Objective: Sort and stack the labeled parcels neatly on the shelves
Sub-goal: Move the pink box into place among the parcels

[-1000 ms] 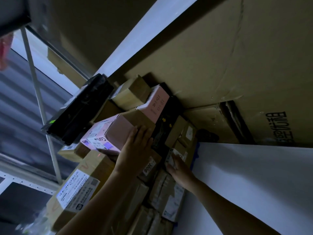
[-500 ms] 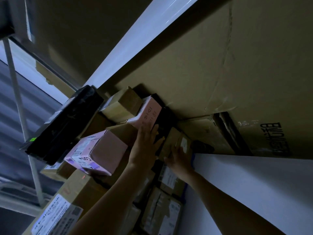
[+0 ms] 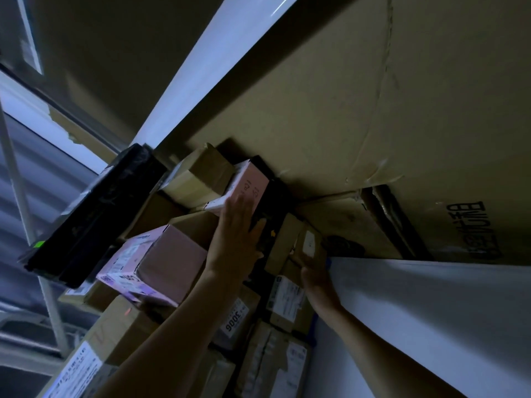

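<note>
A dim, tilted stack of labeled parcels fills the shelf. My left hand point(image 3: 234, 234) lies flat with fingers together against a slim pink parcel point(image 3: 247, 188) and the dark parcel point(image 3: 268, 225) beside it. My right hand point(image 3: 311, 267) grips a small brown parcel with a white label point(image 3: 309, 244) at the right side of the stack, next to the white shelf panel point(image 3: 431, 305). A larger pink box point(image 3: 155, 262) juts out at the left, below a tan box point(image 3: 201, 173).
A long black wrapped parcel point(image 3: 94, 214) sticks out at the left. A big cardboard carton point(image 3: 373, 110) spans the top right. Brown parcels, one marked 3006 point(image 3: 235, 320), sit lower. A white shelf post point(image 3: 31, 231) stands at far left.
My left hand has slid up from the larger pink box onto the slim pink parcel. My right hand has risen from a lower parcel to the small brown one. The view has tilted upward.
</note>
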